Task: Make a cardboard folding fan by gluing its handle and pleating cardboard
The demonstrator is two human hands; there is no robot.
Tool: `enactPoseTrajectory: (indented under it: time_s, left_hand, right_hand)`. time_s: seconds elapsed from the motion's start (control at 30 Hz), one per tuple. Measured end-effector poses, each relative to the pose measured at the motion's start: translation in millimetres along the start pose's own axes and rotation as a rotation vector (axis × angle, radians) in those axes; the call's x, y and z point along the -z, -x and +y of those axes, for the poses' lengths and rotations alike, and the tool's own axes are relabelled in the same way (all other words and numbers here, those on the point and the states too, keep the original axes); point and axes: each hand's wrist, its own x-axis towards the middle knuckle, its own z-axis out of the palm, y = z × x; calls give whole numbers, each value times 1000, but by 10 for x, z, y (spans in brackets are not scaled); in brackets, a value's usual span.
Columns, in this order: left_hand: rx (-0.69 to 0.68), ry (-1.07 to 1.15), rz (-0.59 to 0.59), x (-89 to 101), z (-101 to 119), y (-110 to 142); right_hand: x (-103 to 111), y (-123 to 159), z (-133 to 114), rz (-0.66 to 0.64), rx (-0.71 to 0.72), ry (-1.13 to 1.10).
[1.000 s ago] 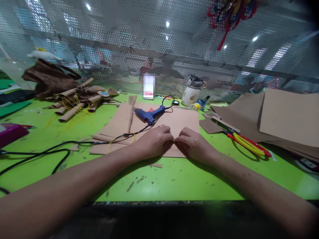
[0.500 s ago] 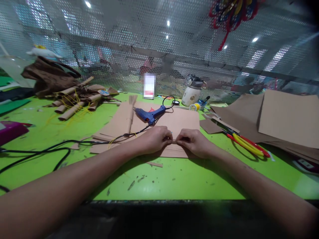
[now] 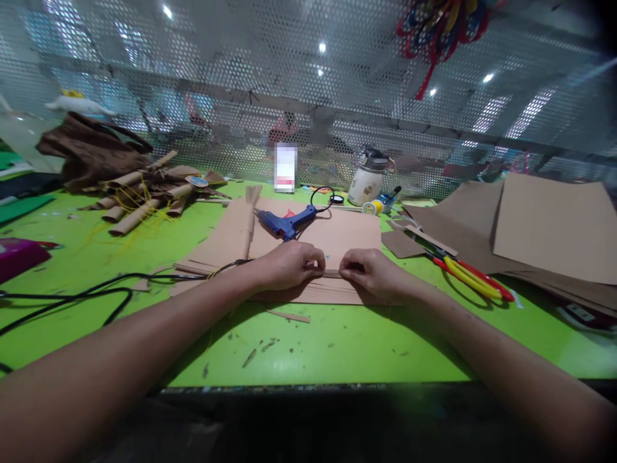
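Observation:
A sheet of brown kraft paper [image 3: 344,231] lies flat in front of me, with a narrow raised fold or roll [image 3: 331,273] along its near part. My left hand [image 3: 292,265] pinches that fold at its left, and my right hand [image 3: 373,270] pinches it a short way to the right. Thumbs and fingertips of both hands are pressed together on the paper. Just beyond my left hand a blue glue gun [image 3: 286,223] rests on the paper. Left of the glue gun stands out a rolled paper piece with a fringed end [image 3: 249,222]. Slit paper strips [image 3: 308,292] show under my hands.
A black cord [image 3: 164,277] runs across the left of the green table [image 3: 289,354]. Tied paper rolls [image 3: 135,215] lie at the back left. Scissors with red and yellow handles [image 3: 472,276] and stacked brown paper [image 3: 554,225] are on the right. A white bottle [image 3: 367,183] stands behind.
My hands have moved apart along the paper fold, the left one sliding left and the right one slightly right. More of the fold shows between them. The view has shifted slightly.

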Motion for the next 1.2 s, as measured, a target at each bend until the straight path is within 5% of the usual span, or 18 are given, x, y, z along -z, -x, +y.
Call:
enactPoseTrajectory:
  time_s: [0.3,0.63,0.97,1.2]
  left_hand:
    - [23,9,-31,53,-23,52]
    - [-42,-54,-10,52,2,85]
    - [-181,-225,83,-64,-16,146]
    - [-197,-516,102,-74,274,239]
  right_hand:
    - [3,0,12,-5,-89,-58]
    - [1,-19,52,-20,-4,43]
    - [-109,56,81,102,131,93]
    - [-179,143,-33,138,269,291]
